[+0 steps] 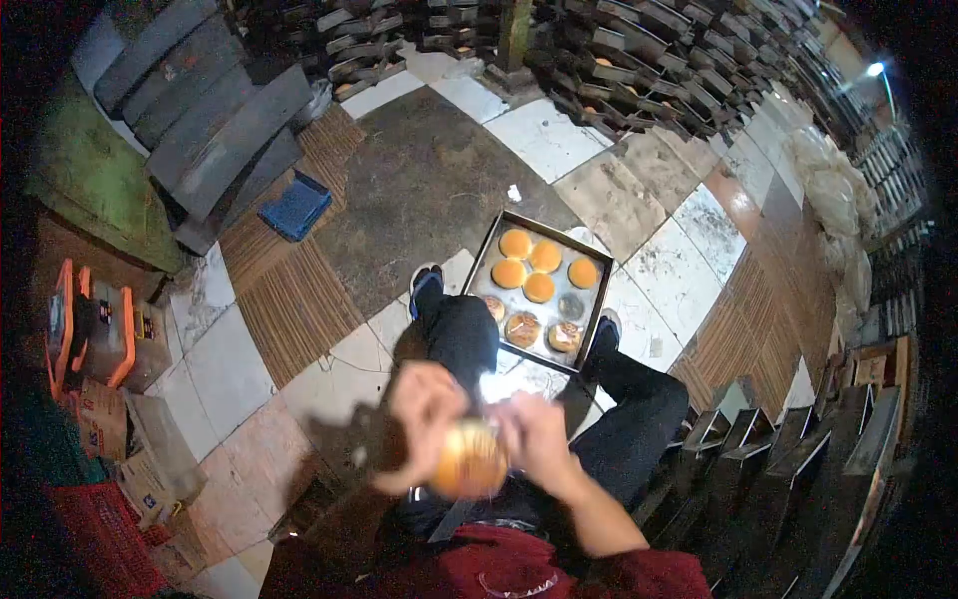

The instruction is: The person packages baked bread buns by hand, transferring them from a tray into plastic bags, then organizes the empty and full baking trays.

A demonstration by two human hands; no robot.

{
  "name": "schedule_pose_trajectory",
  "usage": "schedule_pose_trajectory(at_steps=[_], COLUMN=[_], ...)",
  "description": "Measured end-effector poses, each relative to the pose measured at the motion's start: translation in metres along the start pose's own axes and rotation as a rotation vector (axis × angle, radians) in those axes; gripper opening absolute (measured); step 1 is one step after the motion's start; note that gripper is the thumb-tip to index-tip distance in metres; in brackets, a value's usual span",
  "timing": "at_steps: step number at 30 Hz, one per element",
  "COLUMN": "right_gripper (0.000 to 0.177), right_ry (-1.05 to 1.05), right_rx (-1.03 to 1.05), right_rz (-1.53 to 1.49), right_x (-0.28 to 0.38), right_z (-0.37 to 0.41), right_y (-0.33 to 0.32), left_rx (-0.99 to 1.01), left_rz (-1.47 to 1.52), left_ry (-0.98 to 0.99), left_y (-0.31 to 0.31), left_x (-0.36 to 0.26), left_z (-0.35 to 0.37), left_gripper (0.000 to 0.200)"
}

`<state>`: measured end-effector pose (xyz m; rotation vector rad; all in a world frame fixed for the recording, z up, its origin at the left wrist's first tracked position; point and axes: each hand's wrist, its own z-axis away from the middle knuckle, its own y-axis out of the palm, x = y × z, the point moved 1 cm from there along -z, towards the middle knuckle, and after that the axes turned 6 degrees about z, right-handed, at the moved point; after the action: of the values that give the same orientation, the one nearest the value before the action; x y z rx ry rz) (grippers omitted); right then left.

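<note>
My left hand (424,409) and my right hand (539,434) are both closed round one golden-brown bun (469,459), held close in front of my chest and blurred. A thin grey blade-like shape (449,519) shows just below the bun; I cannot tell what it is. Beyond my knees, a dark metal baking tray (477,275) lies on the floor between my feet. Several orange-gold buns (529,265) fill its far half. A few paler, browner buns (522,328) lie in its near half.
Stacks of dark baking trays (619,70) line the back wall, and more stand at the lower right (788,449). A blue flat mat (296,207) lies on the floor to the left. Orange crates (95,329) and cardboard boxes (150,469) sit at the far left, white sacks (833,190) at the right.
</note>
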<state>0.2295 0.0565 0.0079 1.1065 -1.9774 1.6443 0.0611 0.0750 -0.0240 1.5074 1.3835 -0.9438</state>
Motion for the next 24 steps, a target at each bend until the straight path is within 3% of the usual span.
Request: schedule_pose_trajectory(at_steps=[1, 2, 5, 6, 7, 8, 9, 10, 11, 12, 14, 15, 16, 17, 18, 19, 20, 22, 24], right_gripper=[0.017, 0.024, 0.036, 0.039, 0.040, 0.034, 0.029, 0.027, 0.027, 0.031, 0.040, 0.043, 0.048, 0.049, 0.054, 0.054, 0.057, 0.052, 0.047], right_ry=[0.171, 0.539, 0.627, 0.886, 0.814, 0.923, 0.827, 0.732, 0.462, 0.180, -0.108, -0.151, -0.151, 0.069, 0.039, 0.259, 0.267, 0.124, 0.259], right_rx=[-0.260, -0.155, -0.060, 0.117, 0.056, 0.154, -0.017, -0.178, -0.262, -0.344, 0.012, 0.138, 0.225, 0.189, 0.234, 0.366, 0.408, -0.138, -0.313], right_rz=[-0.142, -0.227, -0.341, -0.444, -0.451, -0.406, -0.333, -0.261, -0.102, 0.056, 0.269, 0.293, 0.050, 0.058, 0.082, 0.157, 0.360, 1.134, 0.875], right_x=[-0.014, -0.036, -0.035, -0.028, -0.050, -0.053, -0.046, -0.026, -0.001, 0.020, 0.040, 0.027, -0.005, -0.008, -0.014, -0.043, -0.068, -0.111, -0.137], right_z=[-0.012, -0.025, 0.006, 0.014, 0.042, 0.056, 0.067, 0.071, 0.060, 0.045, 0.033, 0.024, 0.008, -0.007, -0.030, -0.040, -0.056, -0.052, -0.038], right_y=[0.009, 0.005, 0.027, 0.026, 0.055, 0.061, 0.064, 0.059, 0.044, 0.030, 0.030, 0.036, 0.042, 0.024, -0.007, -0.022, -0.045, -0.070, -0.079], left_rx=[-0.127, -0.268, -0.364, -0.454, -0.501, -0.548, -0.384, -0.386, -0.471, -0.385, -0.209, -0.376, -0.540, -0.846, -0.843, -0.558, -0.242, -0.241, -0.224], left_rz=[-0.020, -0.368, -0.453, -0.412, -0.374, -0.339, -0.369, -0.369, -0.335, -0.371, -0.445, -0.214, 0.019, 0.143, 0.145, -0.392, -0.891, -0.744, -0.688], left_ry=[-0.097, -0.281, -0.446, -0.543, -0.507, -0.476, -0.681, -0.688, -0.717, -0.749, -0.796, -0.863, -0.919, -0.975, -0.972, -0.772, -0.526, -0.699, -0.698], left_y=[-0.005, -0.011, -0.020, -0.021, -0.021, -0.017, -0.025, -0.018, -0.008, -0.011, -0.019, -0.021, -0.023, -0.028, -0.033, -0.038, -0.037, -0.036, -0.043], left_x=[0.010, -0.011, 0.016, 0.032, 0.043, 0.040, 0.030, 0.015, 0.001, -0.010, -0.032, -0.024, -0.019, -0.018, -0.025, -0.043, -0.061, -0.067, -0.054], left_z=[-0.008, -0.023, 0.033, 0.051, 0.076, 0.086, 0.093, 0.089, 0.082, 0.081, 0.078, 0.079, 0.077, 0.070, 0.063, 0.055, 0.047, 0.034, 0.043], left_gripper=[0.017, 0.022, 0.018, 0.018, 0.018, 0.017, 0.022, 0.022, 0.024, 0.026, 0.033, 0.033, 0.034, 0.030, 0.030, 0.028, 0.028, 0.033, 0.032])
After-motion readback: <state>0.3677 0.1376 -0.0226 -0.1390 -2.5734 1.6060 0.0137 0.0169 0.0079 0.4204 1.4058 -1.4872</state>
